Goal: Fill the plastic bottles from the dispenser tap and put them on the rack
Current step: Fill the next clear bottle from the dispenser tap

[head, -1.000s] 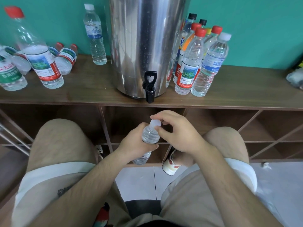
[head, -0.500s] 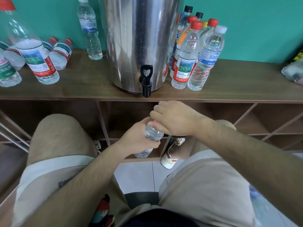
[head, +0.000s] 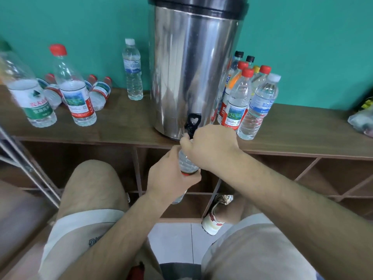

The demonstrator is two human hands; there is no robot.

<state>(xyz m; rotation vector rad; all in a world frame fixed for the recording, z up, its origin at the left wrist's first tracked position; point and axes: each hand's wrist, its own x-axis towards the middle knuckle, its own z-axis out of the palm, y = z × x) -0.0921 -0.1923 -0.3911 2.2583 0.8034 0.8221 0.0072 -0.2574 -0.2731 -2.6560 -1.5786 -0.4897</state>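
A tall steel dispenser [head: 193, 67] stands on the wooden shelf top [head: 121, 126], its black tap [head: 193, 120] hanging over the front edge. My left hand [head: 168, 175] grips a small clear plastic bottle [head: 186, 164] by its body, held upright just under the tap's spout. Over the bottle's top, my right hand [head: 212, 147] has its fingers curled, knuckles touching the spout's lower end. The cap and the bottle's mouth are hidden beneath those fingers.
Several capped bottles [head: 238, 102] crowd the shelf right of the dispenser. Left of it stand two large bottles [head: 77, 98], one slim bottle [head: 132, 71] and several lying ones [head: 99, 91]. A metal rack frame [head: 24, 162] is at far left. Open cubbies sit below; my knees flank the bottle.
Both hands have lifted the bottle from between my knees up to the tap's spout. My head has tipped up, showing more of the dispenser.
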